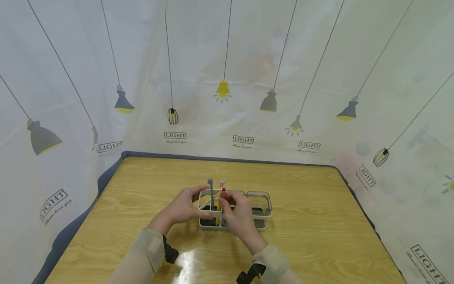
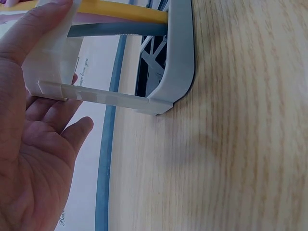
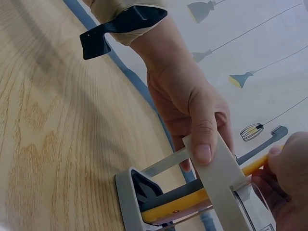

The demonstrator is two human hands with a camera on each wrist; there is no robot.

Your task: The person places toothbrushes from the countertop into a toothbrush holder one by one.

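Observation:
A white toothbrush holder [image 1: 262,217] stands on the wooden table. My left hand [image 1: 184,205] grips its upper rim at the left end, thumb in front and fingers behind. A grey toothbrush [image 3: 256,147] and a yellow toothbrush [image 3: 185,203] stand in the left section, their lower ends near the dark base. Beside the yellow one runs a pinkish handle [image 2: 91,18], partly hidden. My right hand [image 1: 239,215] pinches the yellow toothbrush near its upper part, above the rim. Purple bristles [image 1: 223,191] show by the right fingertips, and a pale brush head [image 1: 222,182] rises behind.
Clear cup-like inserts [image 1: 260,195] sit in the holder's right part. The wooden table [image 1: 312,236] extends around the holder. A pale curtain [image 1: 198,59] printed with lamps surrounds its back and sides. Each wrist wears a black camera mount [image 1: 171,252].

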